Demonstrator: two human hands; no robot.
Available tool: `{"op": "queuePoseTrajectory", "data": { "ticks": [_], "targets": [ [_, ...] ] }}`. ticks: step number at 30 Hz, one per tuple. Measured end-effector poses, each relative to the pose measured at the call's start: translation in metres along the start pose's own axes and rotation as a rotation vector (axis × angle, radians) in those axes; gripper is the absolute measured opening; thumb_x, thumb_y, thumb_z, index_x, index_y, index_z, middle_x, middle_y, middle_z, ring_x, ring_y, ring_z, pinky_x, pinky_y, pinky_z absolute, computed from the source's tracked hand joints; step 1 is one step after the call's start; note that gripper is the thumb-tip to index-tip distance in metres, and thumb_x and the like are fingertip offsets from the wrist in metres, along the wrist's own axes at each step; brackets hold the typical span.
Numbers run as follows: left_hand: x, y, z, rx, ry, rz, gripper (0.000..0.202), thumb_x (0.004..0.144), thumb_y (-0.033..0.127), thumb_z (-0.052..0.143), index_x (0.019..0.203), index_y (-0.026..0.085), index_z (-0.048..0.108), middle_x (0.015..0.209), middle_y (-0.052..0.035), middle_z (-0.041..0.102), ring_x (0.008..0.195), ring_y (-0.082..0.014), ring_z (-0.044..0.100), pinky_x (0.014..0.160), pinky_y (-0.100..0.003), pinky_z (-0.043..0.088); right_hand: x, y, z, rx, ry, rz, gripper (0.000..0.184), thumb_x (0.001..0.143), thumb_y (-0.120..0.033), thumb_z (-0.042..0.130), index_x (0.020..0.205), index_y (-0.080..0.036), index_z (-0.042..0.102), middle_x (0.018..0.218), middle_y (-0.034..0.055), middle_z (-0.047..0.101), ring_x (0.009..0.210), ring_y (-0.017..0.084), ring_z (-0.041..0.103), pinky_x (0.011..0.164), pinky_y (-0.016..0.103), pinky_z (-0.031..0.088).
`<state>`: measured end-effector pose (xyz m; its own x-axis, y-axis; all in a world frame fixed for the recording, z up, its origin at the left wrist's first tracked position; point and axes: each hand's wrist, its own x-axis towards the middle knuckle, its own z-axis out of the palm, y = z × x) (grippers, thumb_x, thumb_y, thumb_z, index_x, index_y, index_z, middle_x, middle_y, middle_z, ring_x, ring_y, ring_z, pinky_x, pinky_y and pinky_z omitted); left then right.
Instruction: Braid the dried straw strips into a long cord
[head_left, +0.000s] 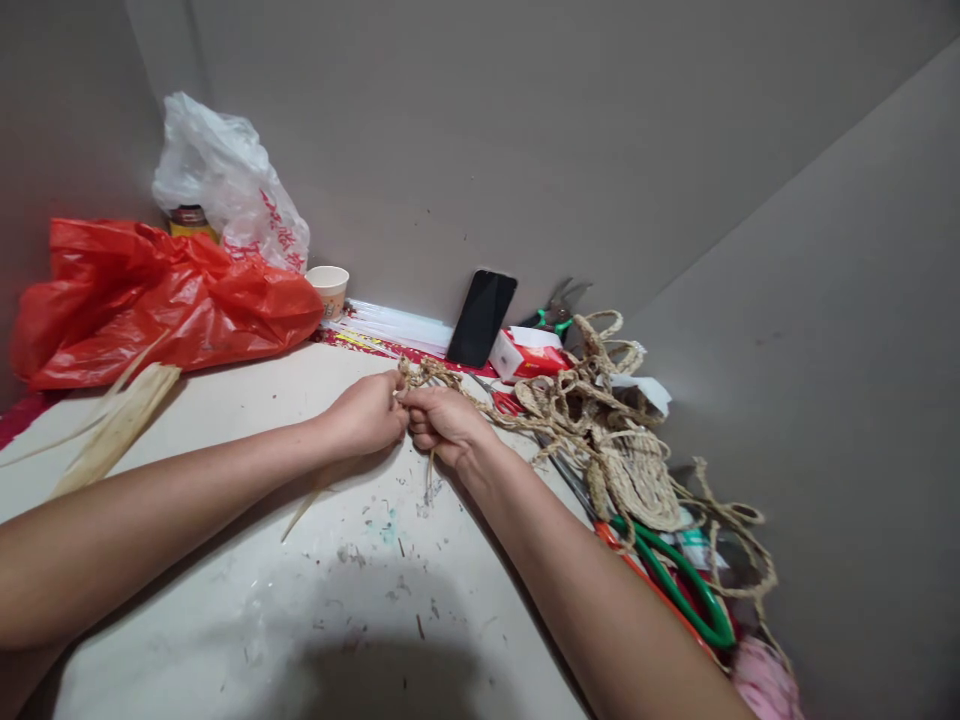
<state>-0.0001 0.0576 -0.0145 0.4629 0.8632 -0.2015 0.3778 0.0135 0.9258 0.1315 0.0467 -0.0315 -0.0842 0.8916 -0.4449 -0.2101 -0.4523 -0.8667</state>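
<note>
My left hand (371, 412) and my right hand (444, 422) meet over the white tabletop, both closed with fingertips touching or nearly so. Between them they pinch a braided straw cord (431, 372), whose twisted part shows just above the fingers. From there it appears to run right, towards a tangled pile of similar braid (637, 470). Loose straw ends hang beneath both hands. Exactly what each fingertip grips is hidden by the fingers. Flat dry straw leaves (124, 425) lie at the left, beside my left forearm.
A red plastic bag (165, 310), a white bag (217, 170) and a paper cup (328, 288) stand at the back left. Against the wall leans a phone (482, 318), near a red box (532, 352) and pliers (556, 312). Green-handled scissors (686, 590) lie right. Scraps dot the white tabletop (330, 600).
</note>
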Motion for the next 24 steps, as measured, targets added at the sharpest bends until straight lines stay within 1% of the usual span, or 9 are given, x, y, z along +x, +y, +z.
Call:
{"op": "queuePoseTrajectory", "data": {
  "ticks": [3, 5, 7, 9, 12, 14, 17, 21, 24],
  "targets": [
    [0.007, 0.004, -0.013, 0.184, -0.02, 0.106, 0.019, 0.068, 0.02, 0.06, 0.086, 0.014, 0.061, 0.052, 0.0026, 0.056, 0.046, -0.0105, 0.046, 0.048, -0.021, 0.029, 0.001, -0.002, -0.007, -0.001, -0.045, 0.01, 0.021, 0.068, -0.014, 0.059, 0.055, -0.017, 0.042, 0.035, -0.0115, 0.029, 0.031, 0.002, 0.015, 0.03, 0.013, 0.011],
    [0.013, 0.005, -0.021, 0.165, 0.046, 0.149, 0.012, 0.073, 0.024, 0.056, 0.075, 0.014, 0.061, 0.055, 0.0005, 0.057, 0.049, -0.0104, 0.048, 0.049, -0.021, 0.031, 0.001, -0.004, -0.011, -0.01, -0.089, 0.017, 0.013, 0.069, -0.017, 0.059, 0.06, -0.015, 0.049, 0.037, -0.0124, 0.027, 0.033, 0.001, 0.013, 0.031, 0.013, 0.01],
    [0.017, 0.002, -0.024, 0.048, 0.089, 0.152, 0.015, 0.076, 0.025, 0.054, 0.067, 0.014, 0.057, 0.056, -0.0003, 0.056, 0.05, -0.0096, 0.048, 0.049, -0.02, 0.032, 0.001, -0.005, -0.013, -0.031, -0.133, 0.02, 0.01, 0.069, -0.02, 0.06, 0.066, -0.013, 0.053, 0.038, -0.0134, 0.025, 0.034, 0.001, 0.011, 0.032, 0.014, 0.009],
    [0.02, -0.003, -0.02, -0.121, -0.011, 0.074, 0.019, 0.078, 0.027, 0.051, 0.064, 0.014, 0.054, 0.054, 0.0, 0.053, 0.049, -0.009, 0.047, 0.049, -0.02, 0.033, 0.003, -0.006, -0.014, -0.065, -0.172, 0.019, 0.013, 0.068, -0.024, 0.061, 0.066, -0.014, 0.053, 0.039, -0.0137, 0.024, 0.035, 0.001, 0.01, 0.033, 0.014, 0.008],
    [0.021, -0.01, -0.011, -0.344, -0.266, -0.096, 0.025, 0.08, 0.032, 0.048, 0.062, 0.014, 0.051, 0.049, 0.0001, 0.05, 0.043, -0.0088, 0.044, 0.046, -0.022, 0.034, 0.004, -0.006, -0.017, -0.142, -0.222, 0.012, 0.02, 0.066, -0.03, 0.063, 0.063, -0.015, 0.05, 0.039, -0.0137, 0.024, 0.036, 0.002, 0.008, 0.034, 0.016, 0.007],
    [0.022, -0.013, -0.008, -0.383, -0.312, -0.131, 0.027, 0.078, 0.036, 0.051, 0.061, 0.015, 0.049, 0.045, 0.0038, 0.043, 0.037, -0.006, 0.033, 0.041, -0.02, 0.025, 0.005, -0.007, -0.02, -0.202, -0.242, 0.003, 0.024, 0.065, -0.034, 0.065, 0.062, -0.016, 0.049, 0.039, -0.0141, 0.023, 0.037, 0.002, 0.007, 0.035, 0.016, 0.007],
    [0.025, -0.018, -0.01, -0.303, -0.25, -0.064, 0.022, 0.073, 0.034, 0.055, 0.062, 0.015, 0.052, 0.044, 0.0074, 0.035, 0.036, -0.0043, 0.022, 0.039, -0.02, 0.013, 0.004, -0.009, -0.024, -0.302, -0.25, -0.014, 0.026, 0.064, -0.037, 0.066, 0.065, -0.017, 0.05, 0.039, -0.0148, 0.021, 0.036, 0.002, 0.007, 0.035, 0.017, 0.007],
    [0.029, -0.024, -0.012, -0.071, -0.134, 0.072, 0.018, 0.072, 0.028, 0.052, 0.062, 0.014, 0.058, 0.048, 0.004, 0.045, 0.043, -0.0063, 0.032, 0.044, -0.02, 0.023, 0.003, -0.009, -0.025, -0.466, -0.218, -0.064, 0.025, 0.066, -0.04, 0.061, 0.066, -0.016, 0.055, 0.038, -0.0136, 0.023, 0.034, 0.004, 0.011, 0.035, 0.019, 0.01],
    [0.031, -0.027, -0.011, 0.032, -0.071, 0.133, 0.015, 0.069, 0.023, 0.054, 0.059, 0.014, 0.06, 0.054, 0.0017, 0.053, 0.052, -0.0087, 0.041, 0.05, -0.019, 0.028, 0.004, -0.007, -0.024, -0.61, -0.146, -0.147, 0.022, 0.069, -0.037, 0.059, 0.064, -0.015, 0.058, 0.038, -0.0109, 0.029, 0.034, 0.005, 0.016, 0.035, 0.021, 0.011]
  ]
}}
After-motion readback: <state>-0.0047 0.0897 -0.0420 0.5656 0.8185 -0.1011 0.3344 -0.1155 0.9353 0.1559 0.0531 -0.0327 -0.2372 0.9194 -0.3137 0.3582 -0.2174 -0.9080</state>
